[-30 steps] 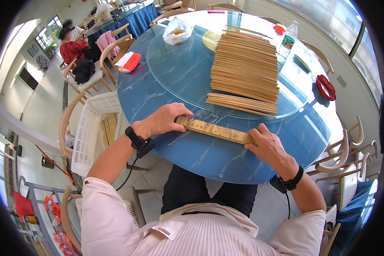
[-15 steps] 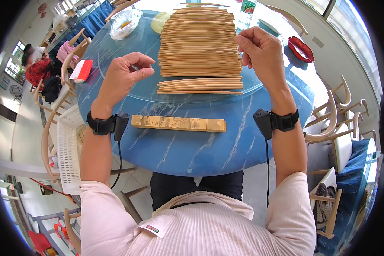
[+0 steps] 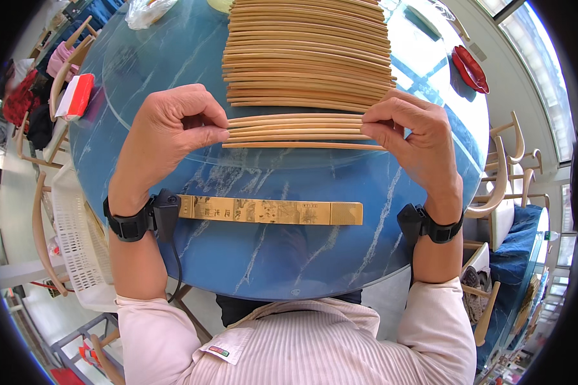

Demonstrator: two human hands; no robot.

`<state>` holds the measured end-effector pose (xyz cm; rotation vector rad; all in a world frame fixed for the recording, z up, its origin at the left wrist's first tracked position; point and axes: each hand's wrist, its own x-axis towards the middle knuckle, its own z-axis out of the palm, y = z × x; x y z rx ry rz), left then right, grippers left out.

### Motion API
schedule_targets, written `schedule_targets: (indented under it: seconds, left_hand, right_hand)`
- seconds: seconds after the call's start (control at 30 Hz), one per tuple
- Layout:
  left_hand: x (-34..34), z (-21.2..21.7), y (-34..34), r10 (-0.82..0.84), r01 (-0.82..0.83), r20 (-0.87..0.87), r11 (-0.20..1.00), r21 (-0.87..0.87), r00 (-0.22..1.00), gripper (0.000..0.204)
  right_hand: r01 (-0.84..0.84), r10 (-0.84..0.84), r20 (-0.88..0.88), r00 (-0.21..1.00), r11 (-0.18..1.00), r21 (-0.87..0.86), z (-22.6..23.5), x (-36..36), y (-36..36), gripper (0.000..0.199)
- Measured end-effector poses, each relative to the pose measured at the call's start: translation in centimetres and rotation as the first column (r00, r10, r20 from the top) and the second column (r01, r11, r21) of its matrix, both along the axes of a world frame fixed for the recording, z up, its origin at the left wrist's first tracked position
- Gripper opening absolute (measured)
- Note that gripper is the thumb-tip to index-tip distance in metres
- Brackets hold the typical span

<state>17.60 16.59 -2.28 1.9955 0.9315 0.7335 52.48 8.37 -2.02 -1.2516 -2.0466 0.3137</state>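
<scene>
Several slim wooden chopsticks [image 3: 295, 132] lie side by side across the table in front of me. My left hand [image 3: 170, 128] pinches their left ends between thumb and fingers, and my right hand [image 3: 417, 131] has its fingers closed at their right ends. One loose chopstick [image 3: 302, 145] lies just nearer to me, slightly apart from the group. Beyond my hands stretches a broad row of many more chopsticks [image 3: 308, 58], laid parallel. Nearer to me than both hands is a long, narrow gold box [image 3: 270, 210] with dark printing; its left end is partly hidden by my wrist device.
The round blue marbled table [image 3: 289, 256] carries a glass turntable [image 3: 167, 83]. A plastic bag [image 3: 149, 11], a red-and-white packet [image 3: 76, 96] and a red dish [image 3: 470, 69] are around its edge. A white basket [image 3: 80, 231] and chairs [image 3: 504, 160] flank the table.
My hands have come down from above the table and closed on both ends of the front chopsticks. My view has shifted closer; the bottle at the back has left it.
</scene>
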Motion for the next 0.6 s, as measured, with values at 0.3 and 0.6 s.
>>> schedule_targets:
  seconds: [0.3, 0.6]
  left_hand:
    - [0.6, -1.1, 0.1, -0.076, 0.088, -0.194, 0.995, 0.053, 0.978, 0.011]
    - [1.0, -0.2, -0.8, -0.056, 0.093, -0.341, 0.991, 0.096, 0.939, 0.015]
  right_hand:
    - [-0.062, 0.071, 0.289, 0.955, 0.997, -0.041, -1.9, -2.7, 0.1, 0.013]
    - [-0.05, 0.041, 0.386, 0.922, 0.999, 0.014, -2.3, -2.9, -0.4, 0.013]
